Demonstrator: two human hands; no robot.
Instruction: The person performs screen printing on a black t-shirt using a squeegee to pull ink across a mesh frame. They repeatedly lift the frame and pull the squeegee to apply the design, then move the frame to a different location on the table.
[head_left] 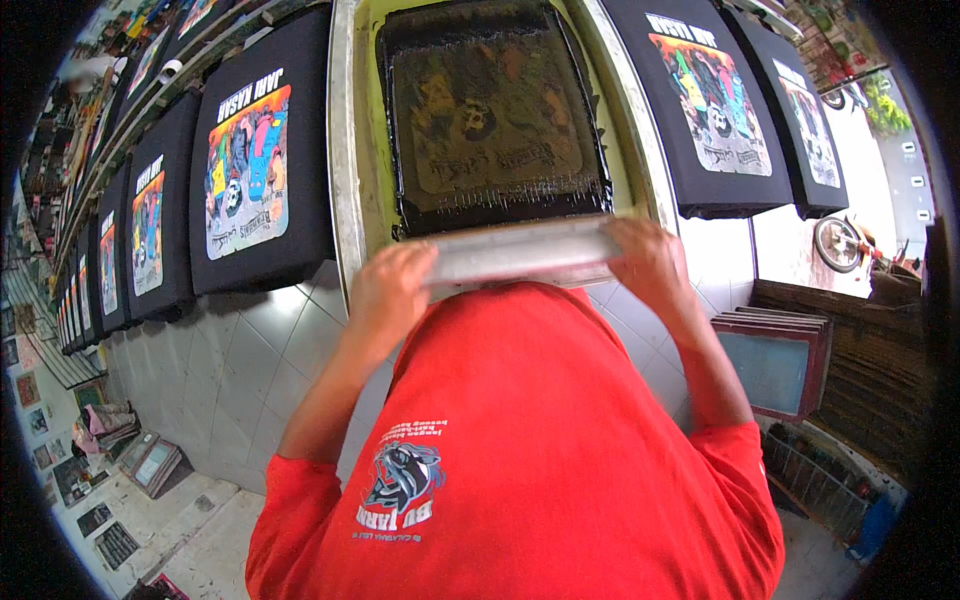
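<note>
A silver squeegee (520, 250) lies crosswise at the near end of a screen printing frame (345, 120), just in front of my torso in a red shirt. My left hand (395, 285) grips its left end and my right hand (645, 260) grips its right end. Inside the frame, dark wet ink (490, 205) coats the near part of the yellow-green mesh, and a colourful printed design (480, 110) shows dimly through it.
Platens with black printed T-shirts (245, 65) line the left side, and more (700, 170) stand at the right. Several framed screens (760, 365) lean at the lower right. A parked bicycle (840, 245) is outside at the right. Papers (115, 540) lie on the floor at left.
</note>
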